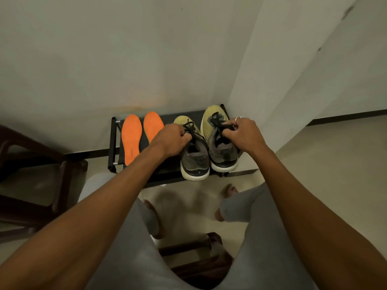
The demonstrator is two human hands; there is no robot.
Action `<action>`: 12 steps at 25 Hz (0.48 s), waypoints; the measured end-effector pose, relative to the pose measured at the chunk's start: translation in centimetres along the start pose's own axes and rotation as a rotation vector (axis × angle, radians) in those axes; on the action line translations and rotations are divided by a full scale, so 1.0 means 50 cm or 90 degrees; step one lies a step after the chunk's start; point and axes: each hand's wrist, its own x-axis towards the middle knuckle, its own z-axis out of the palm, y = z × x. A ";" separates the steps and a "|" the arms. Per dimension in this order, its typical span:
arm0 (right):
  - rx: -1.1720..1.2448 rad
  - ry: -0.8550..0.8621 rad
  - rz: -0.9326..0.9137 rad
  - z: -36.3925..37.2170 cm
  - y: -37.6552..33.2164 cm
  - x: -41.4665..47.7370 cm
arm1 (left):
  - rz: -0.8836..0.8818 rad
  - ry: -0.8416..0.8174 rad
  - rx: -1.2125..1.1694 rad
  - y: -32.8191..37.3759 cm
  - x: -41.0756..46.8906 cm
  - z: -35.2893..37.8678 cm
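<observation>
Sneakers: left sneaker [194,158] and right sneaker [223,149] on shoe rack [114,141], 3 o'clock of orange insoles [131,141]; left hand [169,141] and right hand [243,135] fingers pinch laces; likely light, soft uppers, so grip tongue or stiff heel.

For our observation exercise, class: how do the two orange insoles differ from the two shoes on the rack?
The orange insoles are flat and unheld. The shoes are yellow-and-grey, laced, and gripped, one by the left hand, one by the right hand. Both pairs lie side by side on the black rack.
</observation>
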 end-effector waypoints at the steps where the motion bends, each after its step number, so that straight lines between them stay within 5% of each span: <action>1: 0.009 0.002 0.000 0.011 0.012 0.020 | -0.008 0.016 -0.001 -0.006 0.020 0.009; 12: 0.041 0.021 0.028 0.157 0.158 0.194 | -0.060 0.084 -0.103 -0.126 0.200 0.149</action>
